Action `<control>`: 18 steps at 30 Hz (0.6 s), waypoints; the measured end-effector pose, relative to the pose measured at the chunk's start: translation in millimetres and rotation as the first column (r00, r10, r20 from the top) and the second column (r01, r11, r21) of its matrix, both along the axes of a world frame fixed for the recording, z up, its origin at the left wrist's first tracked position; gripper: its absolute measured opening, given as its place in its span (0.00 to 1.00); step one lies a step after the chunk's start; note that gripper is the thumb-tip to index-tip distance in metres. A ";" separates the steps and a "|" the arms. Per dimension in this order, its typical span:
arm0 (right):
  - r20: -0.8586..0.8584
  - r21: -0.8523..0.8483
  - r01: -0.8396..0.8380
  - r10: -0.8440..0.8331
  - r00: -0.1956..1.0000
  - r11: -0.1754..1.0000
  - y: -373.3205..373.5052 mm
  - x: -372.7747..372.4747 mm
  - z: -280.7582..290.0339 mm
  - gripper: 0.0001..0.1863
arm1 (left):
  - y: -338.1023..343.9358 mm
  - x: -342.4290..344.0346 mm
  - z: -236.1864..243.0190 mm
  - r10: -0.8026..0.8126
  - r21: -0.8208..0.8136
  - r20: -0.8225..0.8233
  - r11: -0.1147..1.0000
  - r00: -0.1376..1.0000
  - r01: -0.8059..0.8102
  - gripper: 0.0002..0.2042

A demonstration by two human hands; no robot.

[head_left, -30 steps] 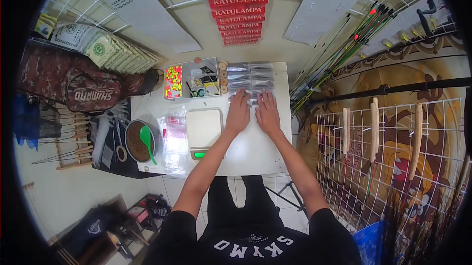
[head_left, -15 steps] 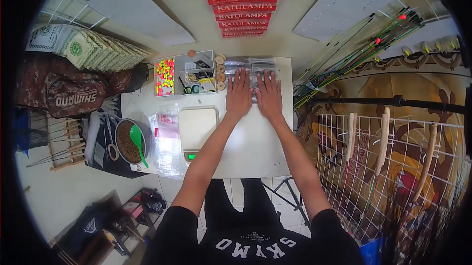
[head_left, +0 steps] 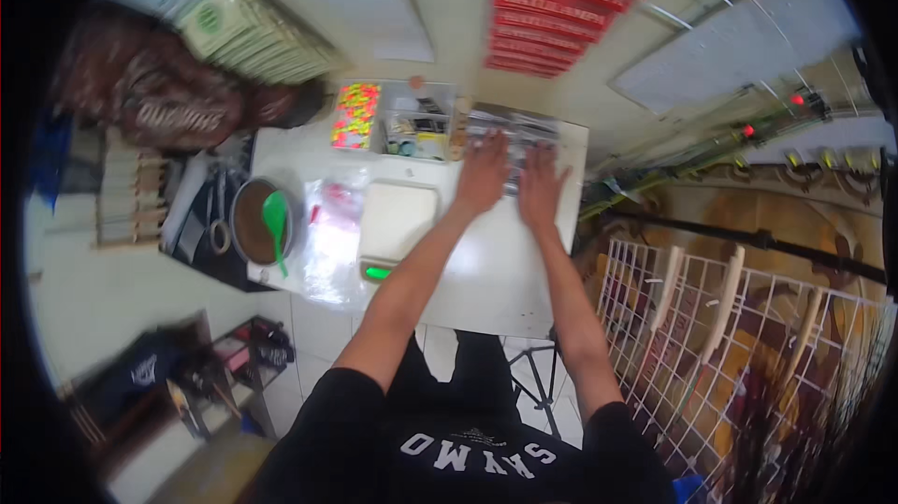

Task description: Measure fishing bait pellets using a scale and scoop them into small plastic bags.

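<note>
My left hand (head_left: 482,172) and my right hand (head_left: 540,186) rest side by side, fingers outstretched, on dark grey, shiny plastic packets (head_left: 514,118) at the back right of the white table (head_left: 486,280); the picture is blurred. Just left of the packets are small wooden discs (head_left: 459,130) and a compartmented box (head_left: 413,100) with bright red and yellow small pieces and other small items. Left of my left forearm sit a white scale (head_left: 393,219) with a green display and clear plastic bags (head_left: 332,247).
A metal bowl (head_left: 253,228) of brown material holds a green spoon (head_left: 274,214). A camouflage bag (head_left: 154,83) and stacked packets (head_left: 238,32) hang at left. Red packets (head_left: 552,13) hang on the back wall. Rods (head_left: 655,163) and a wire rack (head_left: 702,364) stand at right.
Over the last second both hands slid slightly up over the packets. In the latest picture the view has turned, tilting the scene, and is blurred by motion.
</note>
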State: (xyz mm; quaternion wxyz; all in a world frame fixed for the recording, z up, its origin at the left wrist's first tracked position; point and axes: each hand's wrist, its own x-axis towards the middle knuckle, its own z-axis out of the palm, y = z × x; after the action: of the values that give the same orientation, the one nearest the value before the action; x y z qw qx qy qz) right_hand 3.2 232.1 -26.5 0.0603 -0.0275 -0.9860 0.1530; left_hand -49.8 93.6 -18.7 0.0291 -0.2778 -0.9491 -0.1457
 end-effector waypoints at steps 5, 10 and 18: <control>-0.108 -0.208 0.027 -0.050 0.993 0.978 -20.5 24.4 21.9 0.26 | -27.9 26.6 43.5 0.088 0.387 0.024 0.918 0.996 -0.090 0.22; -0.219 -0.333 -0.159 0.088 0.972 0.929 -77.7 45.9 76.9 0.23 | -113.2 79.0 85.7 0.196 0.547 0.125 0.804 0.973 -0.233 0.17; 0.035 -0.333 -0.471 0.510 0.859 0.817 -190.7 94.8 76.1 0.23 | -273.6 169.0 73.2 0.354 0.379 0.221 0.827 0.909 -0.414 0.23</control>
State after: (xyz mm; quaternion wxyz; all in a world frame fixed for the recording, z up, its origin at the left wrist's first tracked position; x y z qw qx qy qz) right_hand 98.0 41.5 49.6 -0.0469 0.2093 -0.9244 0.3154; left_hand 119.2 -179.9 54.5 0.0494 -0.0570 -0.9315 -0.3557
